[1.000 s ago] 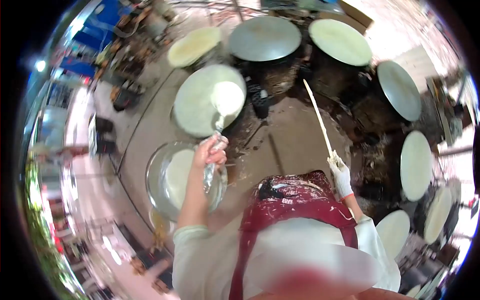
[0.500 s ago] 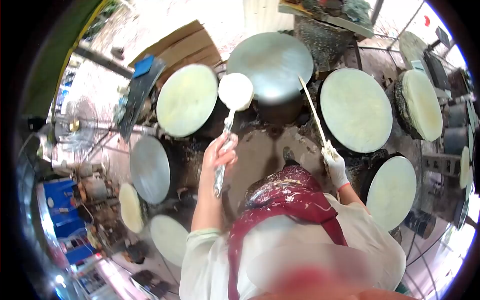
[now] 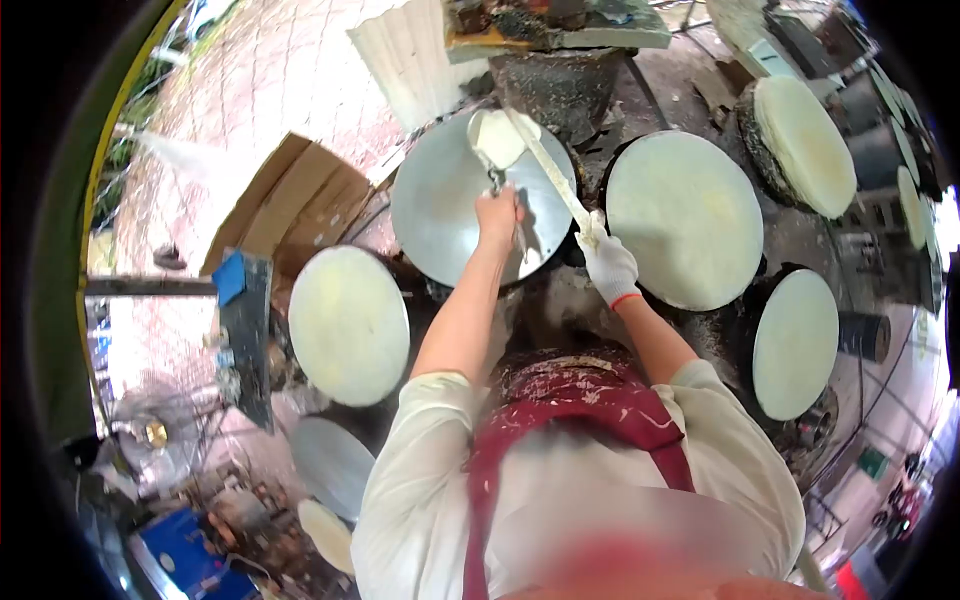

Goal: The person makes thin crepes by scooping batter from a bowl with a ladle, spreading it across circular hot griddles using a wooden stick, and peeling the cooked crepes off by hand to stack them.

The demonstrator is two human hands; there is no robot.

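Currently, a ladle (image 3: 498, 140) is gripped by its handle in the bare left hand (image 3: 497, 212), with the fingers wrapped around it. White batter is carried in its bowl, which is held over the far part of a grey griddle (image 3: 430, 215); whether the metal is touched cannot be told. A pale stick (image 3: 556, 172) is clasped near its lower end by the right hand (image 3: 608, 265), which is covered by a white glove with an orange cuff edge. Its tip is seen just beside the ladle's bowl, and contact is not made clear. The griddle is flanked by a pale-coated round plate (image 3: 685, 220) on the right and another coated plate (image 3: 349, 325) on the left.
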